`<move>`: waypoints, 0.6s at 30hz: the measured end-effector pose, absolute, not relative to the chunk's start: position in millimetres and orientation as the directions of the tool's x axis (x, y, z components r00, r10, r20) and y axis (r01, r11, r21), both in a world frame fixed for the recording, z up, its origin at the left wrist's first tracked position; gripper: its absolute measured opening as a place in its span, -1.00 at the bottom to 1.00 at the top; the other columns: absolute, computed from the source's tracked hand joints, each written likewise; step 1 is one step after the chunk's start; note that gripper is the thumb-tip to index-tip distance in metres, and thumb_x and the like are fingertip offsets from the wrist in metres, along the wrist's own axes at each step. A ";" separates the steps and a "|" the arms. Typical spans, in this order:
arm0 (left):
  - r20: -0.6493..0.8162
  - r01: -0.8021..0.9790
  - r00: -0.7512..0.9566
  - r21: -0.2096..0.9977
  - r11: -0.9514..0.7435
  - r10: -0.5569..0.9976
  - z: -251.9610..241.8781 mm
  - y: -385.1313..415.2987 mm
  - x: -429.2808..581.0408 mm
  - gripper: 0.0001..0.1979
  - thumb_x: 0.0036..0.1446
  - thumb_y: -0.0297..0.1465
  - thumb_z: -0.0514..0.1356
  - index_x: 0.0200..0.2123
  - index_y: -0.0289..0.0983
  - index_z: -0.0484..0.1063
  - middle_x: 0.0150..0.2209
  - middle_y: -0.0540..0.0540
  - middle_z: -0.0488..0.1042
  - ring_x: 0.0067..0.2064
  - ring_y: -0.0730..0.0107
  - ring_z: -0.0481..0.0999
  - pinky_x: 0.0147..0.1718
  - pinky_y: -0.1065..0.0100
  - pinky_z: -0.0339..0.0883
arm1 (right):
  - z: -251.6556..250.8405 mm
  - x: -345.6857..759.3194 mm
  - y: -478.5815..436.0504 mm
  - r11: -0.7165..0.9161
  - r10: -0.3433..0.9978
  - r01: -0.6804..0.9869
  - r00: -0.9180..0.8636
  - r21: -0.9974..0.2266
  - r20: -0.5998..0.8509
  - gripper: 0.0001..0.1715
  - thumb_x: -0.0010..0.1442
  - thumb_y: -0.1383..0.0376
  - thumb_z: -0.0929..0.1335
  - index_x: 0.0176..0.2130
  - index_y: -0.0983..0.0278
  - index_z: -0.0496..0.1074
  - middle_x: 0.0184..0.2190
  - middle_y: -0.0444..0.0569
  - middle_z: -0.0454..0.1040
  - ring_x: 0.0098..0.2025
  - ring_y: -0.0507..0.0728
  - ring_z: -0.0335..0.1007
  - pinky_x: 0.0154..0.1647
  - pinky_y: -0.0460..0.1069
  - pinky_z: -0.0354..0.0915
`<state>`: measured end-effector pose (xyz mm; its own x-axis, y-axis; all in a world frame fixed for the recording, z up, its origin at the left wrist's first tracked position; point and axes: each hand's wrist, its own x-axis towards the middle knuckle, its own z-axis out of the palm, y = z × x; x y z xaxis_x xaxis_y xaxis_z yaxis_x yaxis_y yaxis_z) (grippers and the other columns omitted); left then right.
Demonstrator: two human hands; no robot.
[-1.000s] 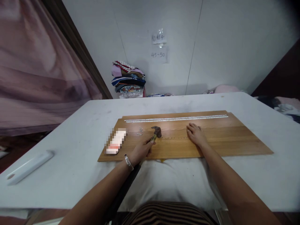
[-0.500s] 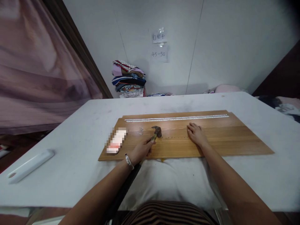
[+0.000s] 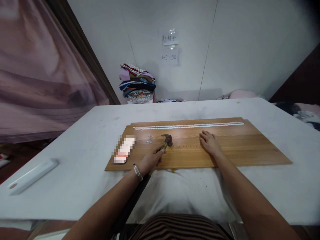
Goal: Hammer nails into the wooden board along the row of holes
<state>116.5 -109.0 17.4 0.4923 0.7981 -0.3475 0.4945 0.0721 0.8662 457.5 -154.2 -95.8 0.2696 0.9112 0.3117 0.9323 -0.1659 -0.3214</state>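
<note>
My left hand (image 3: 150,160), with a silver bracelet at the wrist, is closed round the handle of a claw hammer (image 3: 168,140). The hammer's head is over the wooden board (image 3: 240,148), at the left end of a row of small dark dots, perhaps nails or holes (image 3: 186,146). Flat on the board lies my right hand (image 3: 209,142), fingers stretched out, at the right end of that row. A small pile of loose nails (image 3: 149,139) rests on the board left of the hammer head. Two white strips with markings (image 3: 187,126) run along its far side.
A blurred-out flat object (image 3: 125,149) lies on the board's left end. On the white table (image 3: 82,143) there is a long white plastic piece with a hole (image 3: 33,176). Folded clothes (image 3: 137,83) are stacked behind the table, against a wall bearing paper notes (image 3: 170,56).
</note>
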 end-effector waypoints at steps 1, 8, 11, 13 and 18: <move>-0.349 0.497 0.497 0.865 0.070 0.795 17.1 -108.8 116.1 -0.45 0.13 0.03 0.07 -0.15 -0.36 0.43 -0.62 0.11 0.25 -0.61 0.51 0.23 -0.60 0.44 0.14 | -96.1 458.0 -154.0 -0.164 0.912 0.934 0.266 -0.318 0.312 -0.53 0.35 0.24 0.17 0.08 0.24 0.51 0.21 0.16 0.42 0.26 0.26 0.25 0.25 0.25 0.09; -0.362 0.509 0.470 0.856 0.089 0.805 19.8 -108.0 116.1 -0.51 0.16 -0.02 0.08 -0.14 -0.35 0.44 -0.62 0.09 0.28 -0.61 0.51 0.24 -0.60 0.44 0.14 | -97.6 459.6 -152.9 -0.162 0.920 0.940 0.254 -0.301 0.298 -0.53 0.35 0.24 0.18 0.08 0.25 0.51 0.22 0.16 0.41 0.27 0.25 0.24 0.25 0.23 0.11; -0.358 0.508 0.462 0.857 0.088 0.811 19.2 -108.2 117.2 -0.52 0.16 -0.03 0.08 -0.14 -0.34 0.44 -0.62 0.10 0.27 -0.61 0.51 0.24 -0.60 0.45 0.13 | -96.6 457.9 -153.5 -0.177 0.918 0.937 0.268 -0.302 0.294 -0.53 0.35 0.23 0.17 0.08 0.26 0.50 0.22 0.17 0.40 0.27 0.25 0.24 0.26 0.23 0.09; -0.359 0.509 0.463 0.856 0.088 0.810 18.0 -108.2 117.4 -0.52 0.15 -0.02 0.09 -0.16 -0.34 0.44 -0.62 0.10 0.26 -0.60 0.51 0.24 -0.60 0.45 0.14 | -96.3 456.9 -153.9 -0.180 0.915 0.935 0.273 -0.306 0.296 -0.53 0.35 0.23 0.16 0.08 0.25 0.50 0.23 0.16 0.40 0.28 0.24 0.24 0.26 0.23 0.09; -0.374 0.486 0.469 0.866 0.120 0.800 16.3 -107.6 116.4 -0.51 0.14 -0.01 0.11 -0.14 -0.33 0.43 -0.62 0.11 0.26 -0.60 0.52 0.23 -0.60 0.46 0.12 | -97.0 457.2 -154.4 -0.166 0.910 0.934 0.268 -0.315 0.315 -0.54 0.34 0.24 0.17 0.07 0.22 0.51 0.22 0.14 0.41 0.27 0.25 0.25 0.25 0.24 0.09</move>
<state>116.4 -107.6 16.3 0.4689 0.8001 -0.3742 0.4858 0.1202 0.8658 457.2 -154.4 -97.0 0.2681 0.9104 0.3149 0.9343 -0.1661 -0.3154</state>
